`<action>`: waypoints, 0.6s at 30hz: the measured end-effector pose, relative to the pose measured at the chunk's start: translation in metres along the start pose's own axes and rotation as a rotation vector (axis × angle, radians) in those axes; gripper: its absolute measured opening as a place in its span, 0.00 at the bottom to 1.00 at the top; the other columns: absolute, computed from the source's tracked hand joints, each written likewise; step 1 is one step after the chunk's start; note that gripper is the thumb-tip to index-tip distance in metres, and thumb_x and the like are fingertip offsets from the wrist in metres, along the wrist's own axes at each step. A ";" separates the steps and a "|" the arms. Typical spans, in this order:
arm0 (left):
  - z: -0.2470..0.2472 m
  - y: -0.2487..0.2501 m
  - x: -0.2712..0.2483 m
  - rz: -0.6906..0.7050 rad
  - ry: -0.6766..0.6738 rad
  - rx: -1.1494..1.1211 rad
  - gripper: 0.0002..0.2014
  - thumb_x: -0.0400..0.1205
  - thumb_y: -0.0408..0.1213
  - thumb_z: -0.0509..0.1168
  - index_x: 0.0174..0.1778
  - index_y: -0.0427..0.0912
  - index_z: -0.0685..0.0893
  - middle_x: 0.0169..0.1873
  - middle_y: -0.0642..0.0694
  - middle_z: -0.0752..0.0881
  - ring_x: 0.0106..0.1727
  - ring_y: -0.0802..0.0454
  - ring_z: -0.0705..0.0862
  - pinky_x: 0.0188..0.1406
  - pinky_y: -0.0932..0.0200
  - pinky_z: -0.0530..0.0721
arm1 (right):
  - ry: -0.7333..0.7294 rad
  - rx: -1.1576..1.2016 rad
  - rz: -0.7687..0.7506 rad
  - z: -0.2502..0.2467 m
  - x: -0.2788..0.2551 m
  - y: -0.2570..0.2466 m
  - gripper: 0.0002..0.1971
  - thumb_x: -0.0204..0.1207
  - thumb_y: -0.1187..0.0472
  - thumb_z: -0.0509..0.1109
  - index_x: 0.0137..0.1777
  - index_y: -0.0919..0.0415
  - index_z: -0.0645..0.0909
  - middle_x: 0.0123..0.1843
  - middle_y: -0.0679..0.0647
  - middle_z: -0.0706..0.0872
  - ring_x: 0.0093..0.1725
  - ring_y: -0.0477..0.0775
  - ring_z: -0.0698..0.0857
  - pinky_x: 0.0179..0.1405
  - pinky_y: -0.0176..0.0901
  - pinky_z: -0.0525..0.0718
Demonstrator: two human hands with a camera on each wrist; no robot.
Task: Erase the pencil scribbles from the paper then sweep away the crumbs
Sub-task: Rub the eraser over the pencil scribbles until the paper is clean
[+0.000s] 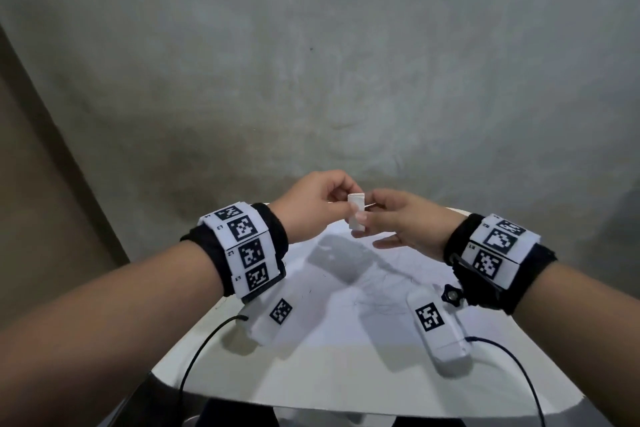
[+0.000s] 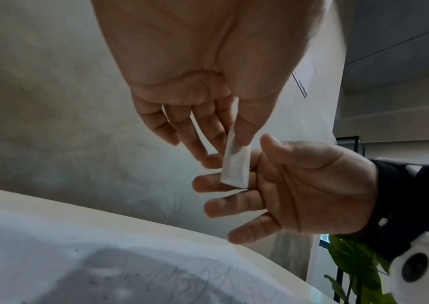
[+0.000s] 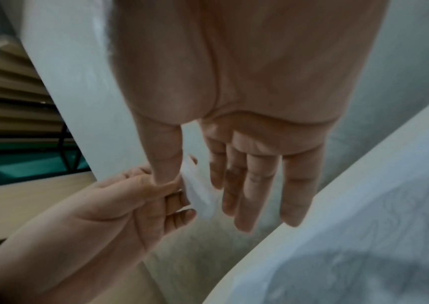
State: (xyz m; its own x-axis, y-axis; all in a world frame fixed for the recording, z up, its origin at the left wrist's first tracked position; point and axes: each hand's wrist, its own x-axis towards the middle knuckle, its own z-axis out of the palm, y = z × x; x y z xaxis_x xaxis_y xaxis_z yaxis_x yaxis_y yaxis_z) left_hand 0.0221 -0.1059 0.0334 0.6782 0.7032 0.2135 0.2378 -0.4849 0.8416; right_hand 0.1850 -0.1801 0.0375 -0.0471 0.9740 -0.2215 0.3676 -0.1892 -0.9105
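I hold a small white eraser (image 1: 356,215) in the air above the far part of the table. My left hand (image 1: 351,210) pinches its upper end between thumb and forefinger, plain in the left wrist view (image 2: 236,142). My right hand (image 1: 372,218) is opposite, its nearly straight fingers (image 2: 224,181) lying against the eraser's (image 2: 235,168) far side and the thumb just off it. Below lies the white paper (image 1: 339,308) with faint pencil scribbles (image 1: 381,291), also in the wrist views (image 2: 195,273) (image 3: 395,209). The eraser (image 3: 197,195) looks blurred in the right wrist view.
The paper lies on a white table (image 1: 311,378) whose front edge is close to my body. A bare grey wall (image 1: 346,80) stands right behind it. Black cables (image 1: 194,357) hang from the wrist cameras over the table. A green plant (image 2: 351,267) is off the table's right end.
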 end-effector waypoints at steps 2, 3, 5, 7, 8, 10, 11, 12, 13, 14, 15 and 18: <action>0.000 -0.003 0.002 -0.001 0.058 -0.033 0.08 0.79 0.27 0.71 0.42 0.44 0.82 0.36 0.48 0.85 0.36 0.60 0.82 0.40 0.71 0.79 | 0.045 0.087 -0.031 0.004 0.001 0.000 0.07 0.80 0.60 0.69 0.55 0.59 0.77 0.50 0.52 0.89 0.51 0.52 0.89 0.52 0.46 0.82; -0.002 -0.006 0.002 -0.008 0.075 -0.032 0.07 0.78 0.28 0.72 0.43 0.44 0.82 0.37 0.47 0.86 0.37 0.57 0.82 0.42 0.68 0.80 | 0.080 0.102 -0.039 0.005 0.003 -0.001 0.03 0.80 0.61 0.69 0.50 0.58 0.77 0.46 0.52 0.89 0.46 0.51 0.89 0.48 0.45 0.83; -0.008 -0.015 0.004 -0.032 0.068 0.053 0.06 0.78 0.33 0.73 0.45 0.44 0.83 0.42 0.45 0.86 0.43 0.53 0.83 0.49 0.58 0.82 | 0.154 0.024 -0.041 0.005 0.010 -0.001 0.07 0.81 0.61 0.68 0.42 0.58 0.76 0.36 0.52 0.85 0.34 0.51 0.85 0.40 0.43 0.83; -0.013 -0.028 0.006 -0.106 -0.061 0.351 0.14 0.77 0.41 0.74 0.56 0.45 0.82 0.54 0.44 0.84 0.56 0.48 0.83 0.58 0.54 0.81 | 0.187 -0.261 -0.014 0.004 0.021 0.002 0.09 0.82 0.60 0.67 0.38 0.56 0.76 0.32 0.51 0.80 0.31 0.54 0.79 0.37 0.45 0.80; -0.013 -0.034 0.006 -0.163 -0.187 0.541 0.24 0.76 0.48 0.74 0.66 0.45 0.79 0.62 0.45 0.81 0.64 0.47 0.80 0.63 0.54 0.78 | 0.178 -0.483 0.012 0.003 0.027 0.003 0.08 0.82 0.58 0.66 0.40 0.56 0.78 0.34 0.51 0.80 0.34 0.56 0.79 0.39 0.44 0.77; -0.008 -0.041 0.003 -0.264 -0.428 0.796 0.42 0.72 0.61 0.73 0.78 0.47 0.67 0.75 0.49 0.70 0.74 0.47 0.73 0.73 0.51 0.72 | 0.147 -0.861 0.051 0.005 0.038 0.005 0.07 0.83 0.56 0.63 0.50 0.57 0.81 0.45 0.55 0.85 0.47 0.60 0.82 0.43 0.41 0.73; -0.005 -0.043 0.003 -0.285 -0.502 0.850 0.47 0.69 0.66 0.71 0.79 0.48 0.64 0.77 0.50 0.66 0.76 0.47 0.70 0.75 0.48 0.70 | 0.131 -0.962 0.070 0.007 0.044 0.005 0.09 0.83 0.56 0.61 0.55 0.59 0.80 0.52 0.57 0.86 0.53 0.60 0.83 0.44 0.41 0.72; -0.001 -0.045 0.003 -0.291 -0.545 0.880 0.50 0.66 0.70 0.70 0.80 0.48 0.62 0.79 0.49 0.64 0.78 0.46 0.67 0.76 0.45 0.68 | 0.110 -1.013 0.090 0.011 0.048 0.005 0.11 0.82 0.57 0.61 0.57 0.61 0.80 0.55 0.59 0.86 0.56 0.61 0.83 0.45 0.41 0.72; 0.003 -0.047 0.003 -0.302 -0.572 0.899 0.55 0.64 0.72 0.70 0.81 0.47 0.59 0.81 0.47 0.60 0.80 0.45 0.63 0.78 0.43 0.66 | 0.090 -1.051 0.105 0.015 0.054 0.007 0.11 0.81 0.58 0.61 0.58 0.61 0.79 0.57 0.59 0.86 0.56 0.61 0.83 0.45 0.42 0.73; 0.006 -0.047 0.004 -0.317 -0.586 0.915 0.59 0.63 0.73 0.70 0.83 0.46 0.54 0.83 0.46 0.54 0.83 0.44 0.58 0.80 0.42 0.62 | 0.064 -1.092 0.119 0.018 0.058 0.007 0.10 0.80 0.58 0.63 0.58 0.61 0.78 0.57 0.58 0.86 0.56 0.61 0.83 0.46 0.43 0.75; 0.009 -0.047 0.004 -0.327 -0.593 0.935 0.61 0.63 0.74 0.70 0.85 0.45 0.50 0.85 0.46 0.50 0.84 0.45 0.54 0.81 0.42 0.60 | 0.037 -1.135 0.133 0.021 0.062 0.007 0.11 0.79 0.58 0.64 0.58 0.60 0.78 0.57 0.58 0.86 0.56 0.61 0.83 0.46 0.43 0.76; 0.010 -0.044 0.002 -0.316 -0.606 0.978 0.63 0.65 0.73 0.69 0.85 0.44 0.43 0.85 0.46 0.44 0.85 0.46 0.49 0.82 0.42 0.57 | -0.031 -1.280 0.155 0.023 0.072 -0.001 0.09 0.77 0.56 0.68 0.52 0.60 0.79 0.55 0.57 0.87 0.55 0.61 0.85 0.45 0.43 0.79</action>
State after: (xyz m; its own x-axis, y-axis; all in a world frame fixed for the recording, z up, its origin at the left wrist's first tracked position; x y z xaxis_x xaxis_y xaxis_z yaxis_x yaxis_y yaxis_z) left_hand 0.0195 -0.0886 -0.0078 0.6495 0.6300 -0.4257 0.7042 -0.7096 0.0242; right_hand 0.1594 -0.1126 0.0145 0.0608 0.9462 -0.3177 0.9943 -0.0294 0.1028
